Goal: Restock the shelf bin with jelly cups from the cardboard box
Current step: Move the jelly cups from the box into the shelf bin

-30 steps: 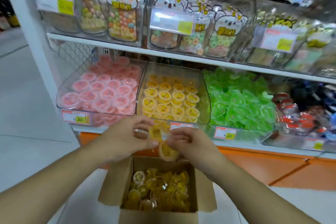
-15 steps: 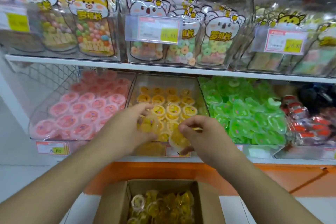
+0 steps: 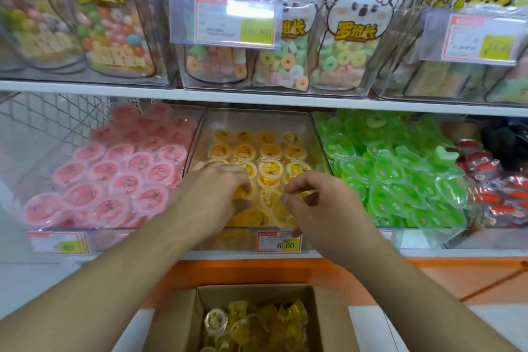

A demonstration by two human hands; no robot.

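We reach both hands over the front lip of the clear shelf bin (image 3: 258, 120), at twelve o'clock from the open cardboard box (image 3: 183, 320) at the bottom of the frame. Our left hand (image 3: 213, 194) sits low in the front of the bin, fingers curled down around a yellow jelly cup (image 3: 241, 193). Our right hand (image 3: 317, 203) is just beside it at three o'clock, fingers bent and thumb drawn in toward them; motion blur keeps us from telling whether it grips a cup or has let go.

Rows of yellow jelly cups (image 3: 270, 167) with printed lids fill the back half of the bin, at twelve o'clock from our knuckles, and a few lie tumbled near the front. More yellow cups (image 3: 254, 326) are heaped loose in the cardboard box, its flaps folded outward.

At nine o'clock from the yellow bin stands a bin of pink jelly cups (image 3: 114, 177); at three o'clock, a bin of green jelly pieces (image 3: 400, 171), with red-wrapped sweets (image 3: 494, 188) farther right. A price tag (image 3: 278, 241) is fixed to the shelf edge below our right hand. On the upper shelf, clear boxes hold bags of ring candies (image 3: 285, 63) with cartoon animal headers, behind another price tag (image 3: 235, 20).
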